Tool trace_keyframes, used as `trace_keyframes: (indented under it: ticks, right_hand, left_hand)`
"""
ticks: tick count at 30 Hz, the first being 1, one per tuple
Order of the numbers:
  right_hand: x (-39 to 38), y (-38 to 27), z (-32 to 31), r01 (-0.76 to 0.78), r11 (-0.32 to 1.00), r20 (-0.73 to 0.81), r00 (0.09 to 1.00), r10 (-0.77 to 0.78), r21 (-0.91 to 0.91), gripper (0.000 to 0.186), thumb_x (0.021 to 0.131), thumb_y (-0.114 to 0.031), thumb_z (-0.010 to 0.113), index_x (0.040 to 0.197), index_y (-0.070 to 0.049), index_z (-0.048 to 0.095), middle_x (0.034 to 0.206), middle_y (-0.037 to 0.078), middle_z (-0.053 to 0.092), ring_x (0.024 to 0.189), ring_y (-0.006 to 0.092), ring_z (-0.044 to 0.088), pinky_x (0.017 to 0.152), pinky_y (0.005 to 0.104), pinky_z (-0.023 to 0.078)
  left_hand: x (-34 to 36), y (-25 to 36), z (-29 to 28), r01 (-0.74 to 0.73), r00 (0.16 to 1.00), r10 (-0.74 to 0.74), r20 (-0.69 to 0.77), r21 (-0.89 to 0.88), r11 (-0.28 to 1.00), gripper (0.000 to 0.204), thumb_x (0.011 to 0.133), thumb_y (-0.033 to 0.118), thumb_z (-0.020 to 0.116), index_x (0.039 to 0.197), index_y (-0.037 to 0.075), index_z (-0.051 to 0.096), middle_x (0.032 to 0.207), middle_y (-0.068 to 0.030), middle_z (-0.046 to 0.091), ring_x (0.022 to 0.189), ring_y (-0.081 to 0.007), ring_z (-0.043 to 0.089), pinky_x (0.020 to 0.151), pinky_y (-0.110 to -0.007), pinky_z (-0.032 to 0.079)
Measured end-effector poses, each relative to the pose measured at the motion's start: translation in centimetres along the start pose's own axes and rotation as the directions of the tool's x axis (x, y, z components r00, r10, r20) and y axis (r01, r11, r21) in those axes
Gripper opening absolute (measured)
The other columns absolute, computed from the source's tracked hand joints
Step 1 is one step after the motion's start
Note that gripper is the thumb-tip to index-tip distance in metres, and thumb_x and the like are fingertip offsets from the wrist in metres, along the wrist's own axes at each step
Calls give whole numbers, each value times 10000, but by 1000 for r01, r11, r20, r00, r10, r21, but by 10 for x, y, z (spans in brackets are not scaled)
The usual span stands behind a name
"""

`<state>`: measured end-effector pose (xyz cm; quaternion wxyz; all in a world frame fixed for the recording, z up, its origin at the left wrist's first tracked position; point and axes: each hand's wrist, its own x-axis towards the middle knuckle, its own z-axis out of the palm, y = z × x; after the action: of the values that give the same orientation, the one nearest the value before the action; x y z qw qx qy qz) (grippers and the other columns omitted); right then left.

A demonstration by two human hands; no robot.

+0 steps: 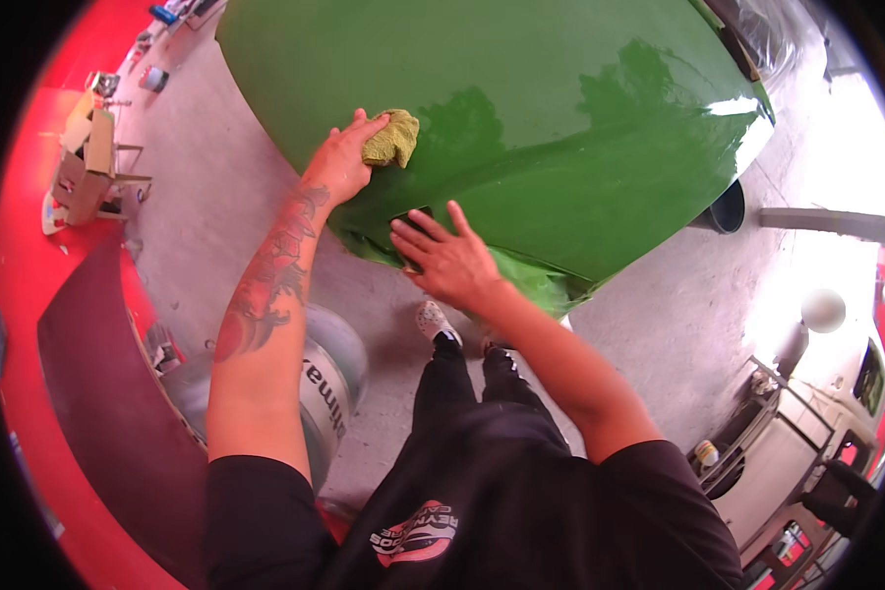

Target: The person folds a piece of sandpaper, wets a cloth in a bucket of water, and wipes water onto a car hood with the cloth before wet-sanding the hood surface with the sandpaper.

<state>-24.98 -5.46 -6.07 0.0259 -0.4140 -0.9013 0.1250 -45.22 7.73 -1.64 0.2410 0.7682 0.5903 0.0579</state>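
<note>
A green car bonnet [521, 88] with a glossy surface spreads out ahead of me, and dark reflections show on it. Near its left edge, my left hand [342, 162] is closed on a crumpled yellow-green cloth [391, 140] that rests against the paint. My right hand [450, 261] lies on the bonnet's near corner, fingers spread and nothing in them. Just beside its fingertips is a dark opening [421, 212] in the panel. Thin green film or masking sheet [536, 283] seems to hang along the near edge.
A grey metal tank [339, 379] stands left of my legs, beside a dark maroon curved panel [108, 393]. Farther left are a cardboard box [93, 162] on a small stand and a can [153, 79]. A black bucket [728, 208] and a pale vehicle [806, 433] are to the right.
</note>
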Motion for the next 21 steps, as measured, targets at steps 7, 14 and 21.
trace_keyframes:
  ticks: [7, 14, 21]
  right_hand:
    - [-73, 132, -46, -306, 919, -79, 952, 295, -250, 606, 950, -407, 427, 1491, -188, 267, 1571, -16, 233, 1453, 180, 194, 1167, 539, 113]
    - [10, 66, -48, 172, 978, 369, 922, -117, -118, 583, 944, -487, 396, 1438, -178, 390, 1523, 27, 328, 1443, 193, 213, 1178, 528, 71]
    - [-72, 183, -74, 166, 930, 252, 964, -83, -329, 656, 969, -481, 366, 1527, -194, 173, 1600, -22, 121, 1474, 176, 91, 1185, 503, 34]
  left_hand:
    - [-3, 52, -8, -147, 969, 110, -223, -155, 977, 381, 718, 30, 609, 1085, 124, 647, 1002, -175, 640, 943, -374, 618, 827, -429, 506]
    - [1, 127, 36, -74, 972, -19, -234, -382, 921, 409, 672, 52, 660, 1080, 59, 623, 995, -224, 644, 960, -393, 624, 843, -442, 510]
    - [-138, 53, 49, -3, 627, -572, -528, -736, 677, 412, 717, 7, 661, 1127, 17, 620, 989, -130, 695, 925, -211, 660, 833, -325, 500]
